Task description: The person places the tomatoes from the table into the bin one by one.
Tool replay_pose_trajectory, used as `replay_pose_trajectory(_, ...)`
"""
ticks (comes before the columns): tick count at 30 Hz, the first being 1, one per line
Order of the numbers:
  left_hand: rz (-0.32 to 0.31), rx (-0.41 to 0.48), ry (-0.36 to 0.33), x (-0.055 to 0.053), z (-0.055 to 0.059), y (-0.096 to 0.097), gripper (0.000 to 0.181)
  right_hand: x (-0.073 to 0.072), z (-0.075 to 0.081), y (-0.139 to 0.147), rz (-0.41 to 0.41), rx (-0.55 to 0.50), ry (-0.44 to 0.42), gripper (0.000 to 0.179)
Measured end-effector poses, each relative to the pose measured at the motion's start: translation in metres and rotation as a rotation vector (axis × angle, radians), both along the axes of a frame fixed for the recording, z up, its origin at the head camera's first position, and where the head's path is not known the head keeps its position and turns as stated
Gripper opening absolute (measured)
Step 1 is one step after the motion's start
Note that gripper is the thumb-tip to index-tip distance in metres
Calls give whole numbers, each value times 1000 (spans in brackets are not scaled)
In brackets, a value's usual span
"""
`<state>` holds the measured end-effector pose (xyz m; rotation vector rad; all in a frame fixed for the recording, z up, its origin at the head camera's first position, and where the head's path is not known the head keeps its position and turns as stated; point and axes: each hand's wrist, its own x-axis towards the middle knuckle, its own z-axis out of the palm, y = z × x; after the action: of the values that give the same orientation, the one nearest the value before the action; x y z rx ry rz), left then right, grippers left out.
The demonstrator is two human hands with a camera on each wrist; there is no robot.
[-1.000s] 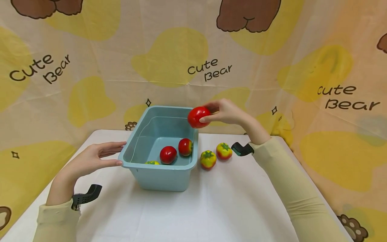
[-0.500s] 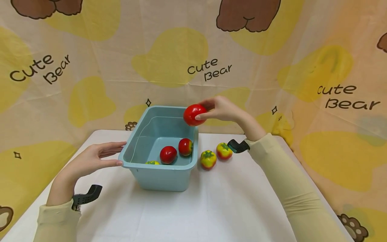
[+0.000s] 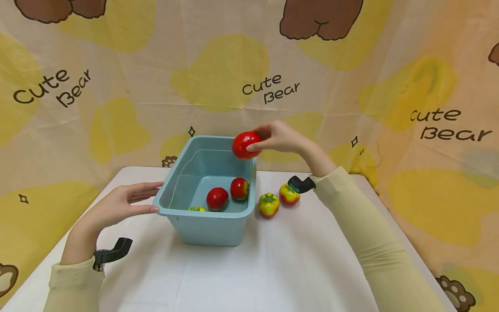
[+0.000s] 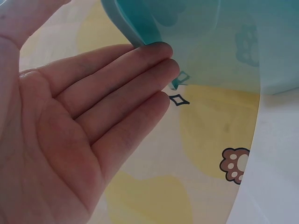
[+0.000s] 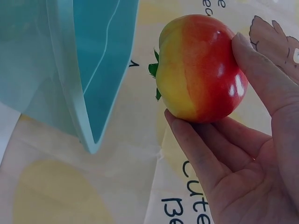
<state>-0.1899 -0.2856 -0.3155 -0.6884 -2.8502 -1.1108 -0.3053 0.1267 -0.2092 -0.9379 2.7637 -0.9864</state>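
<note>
My right hand pinches a glossy tomato between thumb and fingers, over the far right part of a blue plastic bin. In the right wrist view the tomato is red on one half and yellow on the other, with a small green leafy top facing away from the palm. My left hand has its fingers straight, the tips at the bin's left rim. The left wrist view shows those fingertips against the rim. Inside the bin lie two red tomatoes and a yellow-topped one, mostly hidden by the front wall.
Two more yellow-topped tomatoes, a nearer one and a farther one, sit on the white tablecloth right of the bin. A patterned cloth backdrop rises behind the table.
My right hand has carried the tomato leftward and slightly up, from the bin's right rim to over its inside. The left hand and the bin have stayed put.
</note>
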Motion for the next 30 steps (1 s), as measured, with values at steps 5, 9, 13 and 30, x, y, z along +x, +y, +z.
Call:
replay_pose_trajectory(5, 4, -5, 0, 0, -1, 0, 62, -4, 0, -5, 6, 13, 5, 47)
replay_pose_trajectory(9, 0, -6, 7, -1, -1, -1, 61, -6, 0, -9, 10, 7, 6, 46)
replay_pose_trajectory(13, 0, -1, -3, -2, 0, -1, 61, -7, 0, -15, 15, 3, 10, 45)
replay_pose_trajectory(30, 0, 16, -4, -1, -1, -2, 61, -10, 3, -35, 39, 26, 38, 48)
